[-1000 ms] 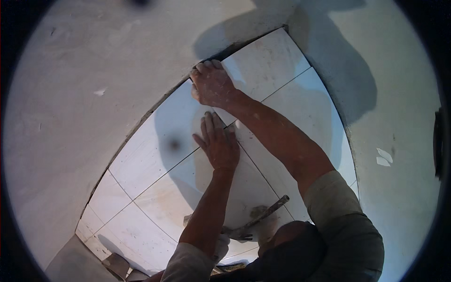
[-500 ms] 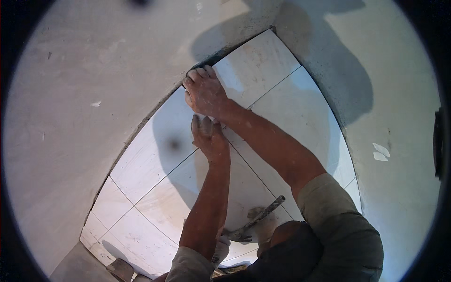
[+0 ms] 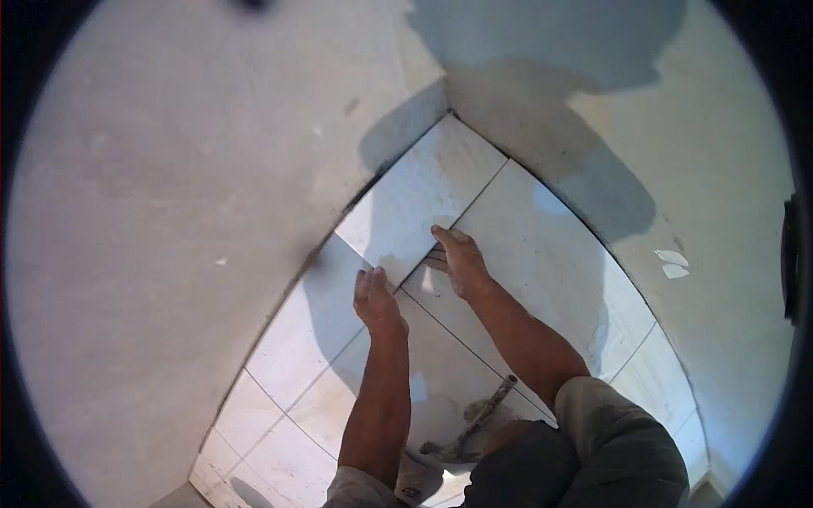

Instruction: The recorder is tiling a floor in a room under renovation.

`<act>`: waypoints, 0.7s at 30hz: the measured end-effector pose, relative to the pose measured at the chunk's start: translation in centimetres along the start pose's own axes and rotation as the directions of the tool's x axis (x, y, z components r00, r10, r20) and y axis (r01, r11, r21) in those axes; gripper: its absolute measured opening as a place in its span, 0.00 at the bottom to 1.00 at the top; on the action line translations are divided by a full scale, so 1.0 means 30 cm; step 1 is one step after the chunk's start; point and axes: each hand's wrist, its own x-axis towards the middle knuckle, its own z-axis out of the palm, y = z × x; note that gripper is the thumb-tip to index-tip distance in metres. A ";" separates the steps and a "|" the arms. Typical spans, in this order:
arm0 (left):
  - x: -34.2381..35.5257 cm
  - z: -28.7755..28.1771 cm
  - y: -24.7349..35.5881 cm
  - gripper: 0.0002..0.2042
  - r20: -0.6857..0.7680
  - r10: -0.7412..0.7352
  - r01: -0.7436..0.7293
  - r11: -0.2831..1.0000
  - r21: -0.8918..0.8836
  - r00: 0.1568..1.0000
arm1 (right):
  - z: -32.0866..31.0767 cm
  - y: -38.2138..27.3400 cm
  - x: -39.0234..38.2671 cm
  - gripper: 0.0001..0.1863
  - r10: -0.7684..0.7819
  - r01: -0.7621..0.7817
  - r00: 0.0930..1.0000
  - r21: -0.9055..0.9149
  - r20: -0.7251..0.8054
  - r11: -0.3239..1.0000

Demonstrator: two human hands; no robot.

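Observation:
A white square tile [image 3: 419, 199] sits in the corner of the tiled floor. My left hand [image 3: 378, 300] is at that tile's lower corner, fingers slightly bent and touching the edge. My right hand [image 3: 457, 258] rests along the lower-right edge, thumb up near the tile's surface and fingers stretched at the dark seam, partly shadowed; whether any reach under the edge I cannot tell. Below my hands a dirty hammer-like metal tool [image 3: 489, 402] lies on the tiles, partly hidden by my body.
Grey plastered walls, left [image 3: 169, 212] and right [image 3: 711, 169], meet at the corner above the tiles, with large shadows across them. Small white patches [image 3: 671, 258] mark the right wall. More grouted white tiles [image 3: 262, 449] run along both sides.
My hands have pulled back from the left wall. My right hand moved down and right, now beside my left instead of above it. The view has shifted, putting the corner lower.

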 end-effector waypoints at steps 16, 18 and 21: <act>-0.105 -0.419 0.699 0.18 0.562 0.471 -0.722 0.293 0.627 0.680 | 0.063 0.068 -0.121 0.24 -0.133 0.106 0.985 0.233 0.106 0.967; -0.062 -0.550 0.738 0.16 0.680 0.342 -0.759 0.234 0.607 0.649 | 0.094 0.028 -0.210 0.21 -0.192 0.152 0.965 0.214 0.180 0.965; -0.197 -0.557 0.795 0.18 0.679 0.147 -0.684 -0.016 0.729 0.719 | 0.096 0.019 -0.257 0.14 -0.277 0.253 0.958 0.230 0.077 0.940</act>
